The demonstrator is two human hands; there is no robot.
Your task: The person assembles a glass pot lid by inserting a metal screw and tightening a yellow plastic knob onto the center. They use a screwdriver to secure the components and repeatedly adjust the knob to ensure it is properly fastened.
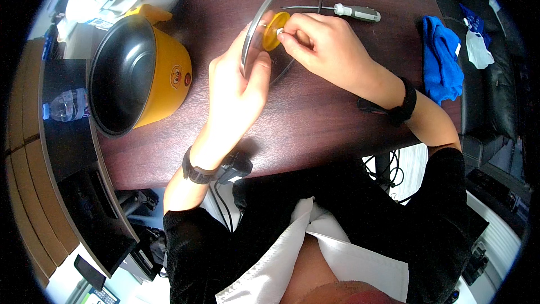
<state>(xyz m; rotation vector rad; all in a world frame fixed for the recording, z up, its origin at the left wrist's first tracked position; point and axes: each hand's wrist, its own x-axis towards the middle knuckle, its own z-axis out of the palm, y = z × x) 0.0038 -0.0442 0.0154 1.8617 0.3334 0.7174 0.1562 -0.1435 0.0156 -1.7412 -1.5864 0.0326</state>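
My left hand [239,87] grips a clear glass pot lid [269,0] by its metal rim, holding it tilted on edge above the table. Against the lid's middle sits a round yellow knob [274,35] shaped like a disc. The thumb and forefinger of my right hand [329,42] are pinched at the knob's centre, where a small white bit shows; its exact shape is hidden by the fingertips. Just beyond my right hand lies a screwdriver [360,12] with a grey and white handle, its shaft pointing left toward the lid.
On the left a yellow pot [169,73] with a black inside lies tipped toward the left. A blue cloth [441,59] lies at the table's right edge. A plastic bottle [70,105] is beyond the left edge. Dark wood table [320,129] spans beneath my hands.
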